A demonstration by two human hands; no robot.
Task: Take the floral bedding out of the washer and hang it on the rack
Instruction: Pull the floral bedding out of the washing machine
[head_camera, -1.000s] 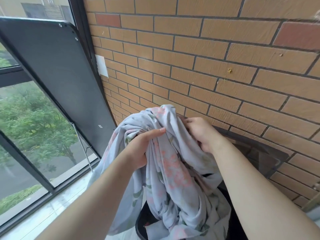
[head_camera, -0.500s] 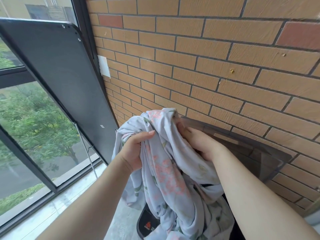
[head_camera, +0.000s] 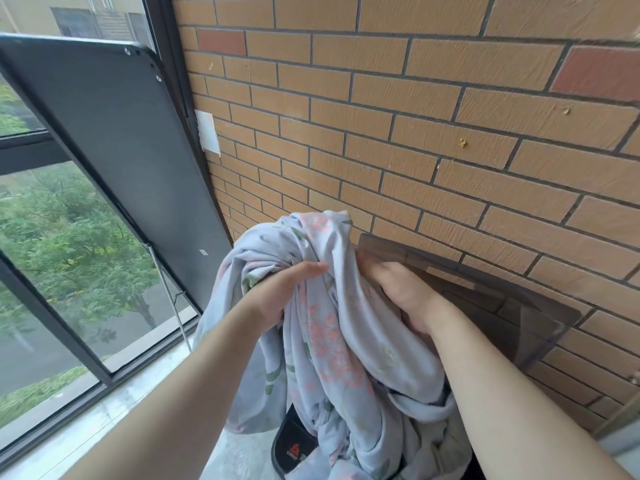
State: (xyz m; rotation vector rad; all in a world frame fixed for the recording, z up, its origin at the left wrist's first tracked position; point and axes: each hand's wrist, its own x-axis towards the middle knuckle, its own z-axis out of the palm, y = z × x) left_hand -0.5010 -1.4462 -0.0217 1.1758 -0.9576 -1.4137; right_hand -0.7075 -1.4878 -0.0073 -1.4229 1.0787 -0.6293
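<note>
Left hand [head_camera: 287, 299] and right hand [head_camera: 403, 299] each grip the bedding [head_camera: 332, 348], bunched between them. Its length hangs straight down below both hands, lower end inside the washer [head_camera: 294, 448]. An upward lift appears needed.

The bedding [head_camera: 332, 327] rises from the washer [head_camera: 294, 448] at near centre, its lid [head_camera: 485, 296] behind against the far wall [head_camera: 415, 116]; a panel [head_camera: 114, 150] leans left by the window [head_camera: 52, 254].

Brick wall [head_camera: 381, 116], window [head_camera: 59, 244], dark panel [head_camera: 114, 150]
</note>
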